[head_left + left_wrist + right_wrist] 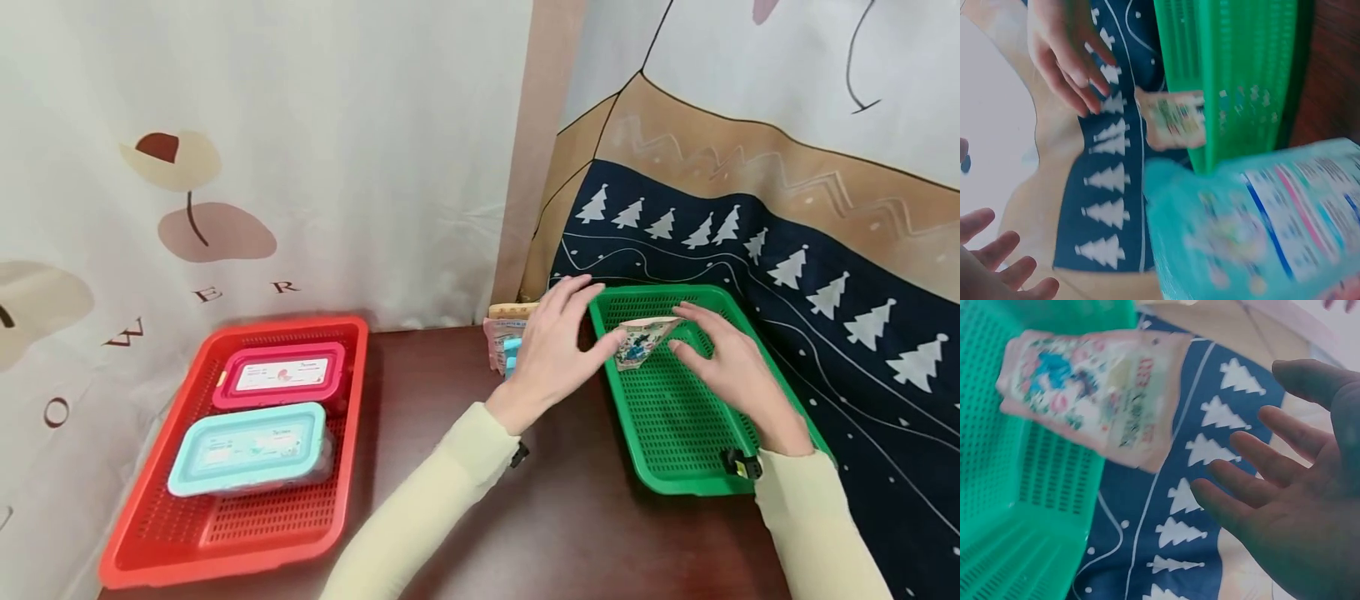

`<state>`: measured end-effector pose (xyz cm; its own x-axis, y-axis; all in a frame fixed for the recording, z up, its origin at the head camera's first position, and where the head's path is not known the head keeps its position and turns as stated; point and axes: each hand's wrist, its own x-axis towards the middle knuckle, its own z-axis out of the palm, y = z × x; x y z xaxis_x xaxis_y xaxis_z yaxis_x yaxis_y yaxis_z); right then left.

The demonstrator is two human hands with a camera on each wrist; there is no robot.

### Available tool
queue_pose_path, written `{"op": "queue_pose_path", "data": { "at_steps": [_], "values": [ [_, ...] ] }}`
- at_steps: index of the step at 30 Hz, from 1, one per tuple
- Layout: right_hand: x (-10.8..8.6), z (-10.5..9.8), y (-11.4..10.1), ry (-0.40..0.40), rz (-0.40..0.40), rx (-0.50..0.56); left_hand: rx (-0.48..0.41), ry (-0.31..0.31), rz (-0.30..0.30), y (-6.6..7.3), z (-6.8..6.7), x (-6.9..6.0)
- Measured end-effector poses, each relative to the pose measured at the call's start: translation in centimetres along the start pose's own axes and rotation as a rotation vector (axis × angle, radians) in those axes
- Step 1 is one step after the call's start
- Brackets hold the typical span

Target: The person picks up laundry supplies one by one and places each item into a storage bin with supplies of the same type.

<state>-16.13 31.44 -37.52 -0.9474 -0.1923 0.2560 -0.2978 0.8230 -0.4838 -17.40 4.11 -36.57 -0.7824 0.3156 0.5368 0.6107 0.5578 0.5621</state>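
A small pink-edged pouch (pixel 643 340) with a flowery print stands in the far left part of the green basket (pixel 637 450); in the right wrist view the pouch (pixel 1091 394) rises above the rim. My left hand (pixel 558 346) hovers by the basket's left rim, its fingers spread and nothing in them. Just right of the pouch, my right hand (pixel 723 367) hangs over the basket with relaxed, apart fingers, also holding nothing. Behind my left hand, partly hidden, stand several pouches (pixel 497 337); a teal one (pixel 1229 231) shows large in the left wrist view.
On the left side of the brown table (pixel 427 433) sits a red basket (pixel 345 475). It holds a pink-lidded box (pixel 285 375) and a teal-lidded box (pixel 247 450). A pale curtain (pixel 390 167) hangs behind, and a patterned cloth (pixel 862 400) borders the right.
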Motion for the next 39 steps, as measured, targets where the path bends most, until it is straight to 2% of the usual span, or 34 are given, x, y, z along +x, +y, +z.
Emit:
{"op": "queue_pose_path", "data": {
  "at_steps": [3,7,15,22,30,35,39],
  "values": [
    [-0.7,0.1,-0.9,0.030,-0.014,0.037,-0.051,0.072,-0.045,-1.1,-1.0,-1.1],
    [-1.6,0.5,-2.1,0.075,0.017,0.096,-0.101,0.156,-0.082,-2.2,-2.1,-2.5],
    [-3.0,2.0,-4.6,0.200,0.064,0.253,-0.169,0.242,-0.142,-4.4,-3.5,-5.3],
    [-4.0,3.8,-6.5,0.267,0.058,0.375,-0.179,0.256,-0.231,-6.1,-4.2,-7.7],
    [-4.5,5.7,-8.4,0.225,0.127,0.488,-0.199,0.238,-0.281,-6.7,-3.9,-9.3],
    [-4.3,7.3,-9.5,0.228,0.106,0.594,-0.203,0.239,-0.294,-7.0,-3.5,-10.0],
    [-3.8,8.6,-9.9,0.220,0.122,0.626,-0.211,0.229,-0.318,-7.1,-3.1,-10.5]
  ]
}}
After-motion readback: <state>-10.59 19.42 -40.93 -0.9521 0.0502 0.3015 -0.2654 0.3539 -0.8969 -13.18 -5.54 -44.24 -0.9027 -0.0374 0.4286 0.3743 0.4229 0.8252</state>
